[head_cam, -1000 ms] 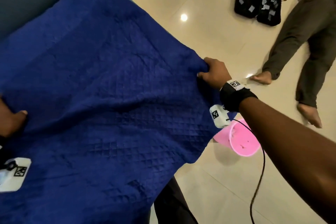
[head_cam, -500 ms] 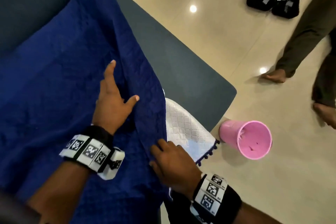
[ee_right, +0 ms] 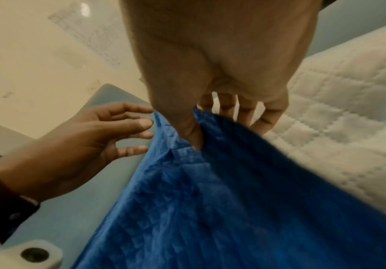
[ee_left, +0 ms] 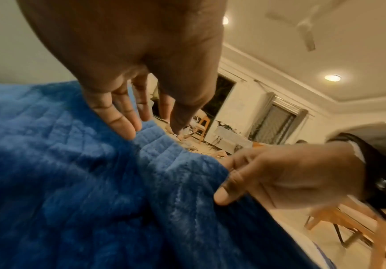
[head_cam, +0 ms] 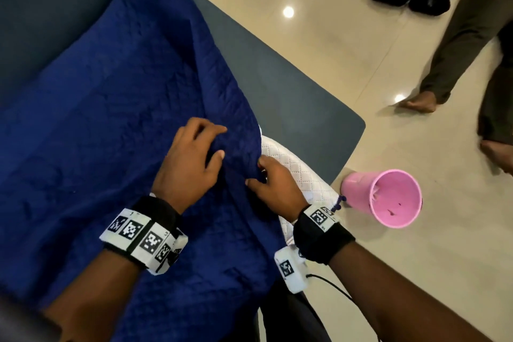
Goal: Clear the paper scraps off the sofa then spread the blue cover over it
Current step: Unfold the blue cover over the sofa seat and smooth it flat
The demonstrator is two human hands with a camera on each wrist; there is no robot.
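The right hand (head_cam: 273,184) pinches the cover (head_cam: 111,125) edge, fingertips hidden beneath; the left hand (head_cam: 191,164) rests loosely curled on it. A bin (head_cam: 383,197) stands off the sofa (head_cam: 291,97) corner.

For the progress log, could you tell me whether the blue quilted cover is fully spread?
Not yet: blue quilted cover leaves dark grey sofa bare.

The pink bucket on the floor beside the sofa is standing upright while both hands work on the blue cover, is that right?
Not quite. The pink bucket is tipped on its side, its open mouth facing outward, as the head view shows. The rest holds: it lies on the floor beside the sofa, and the left hand and right hand are both at the blue cover.
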